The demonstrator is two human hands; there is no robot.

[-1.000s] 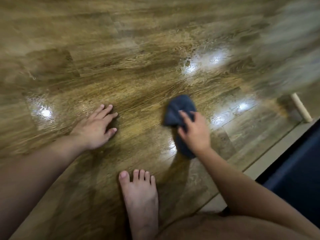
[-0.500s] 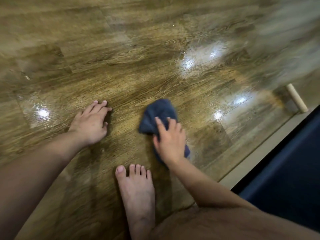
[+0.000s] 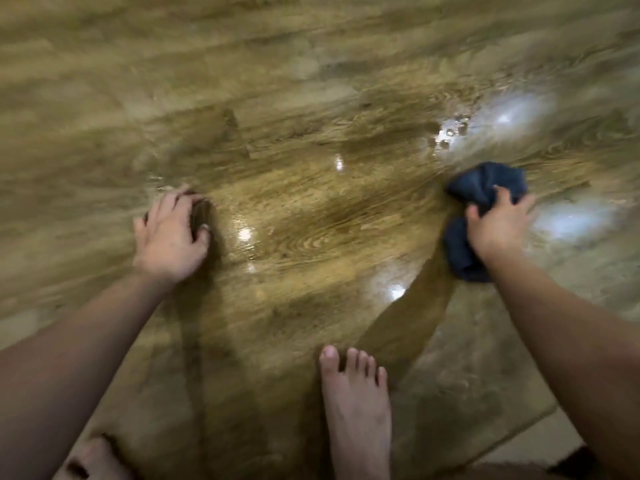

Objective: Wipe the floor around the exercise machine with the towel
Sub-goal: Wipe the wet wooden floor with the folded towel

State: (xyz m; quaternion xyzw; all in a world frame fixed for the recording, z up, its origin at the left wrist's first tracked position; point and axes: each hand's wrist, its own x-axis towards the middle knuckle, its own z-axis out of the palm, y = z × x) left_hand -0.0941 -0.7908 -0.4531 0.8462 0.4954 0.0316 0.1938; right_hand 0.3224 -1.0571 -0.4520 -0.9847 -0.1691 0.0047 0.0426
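Motion blur smears the floor [image 3: 311, 81]. The right hand [image 3: 495, 226] hides the towel's [image 3: 485, 185] middle. The lower edge crops the foot [image 3: 356, 410].

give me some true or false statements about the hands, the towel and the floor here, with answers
1. The right hand grips the dark blue towel. True.
2. The left hand holds a second towel. False: it holds nothing and rests on the floor.
3. The towel lies bunched up on the floor. True.
4. The towel is beside the left hand. False: it is far to the right, under the right hand.
5. A bare foot stands on the floor between the two arms. True.
6. The floor is grey carpet. False: it is glossy wood-grain planks with bright light reflections.
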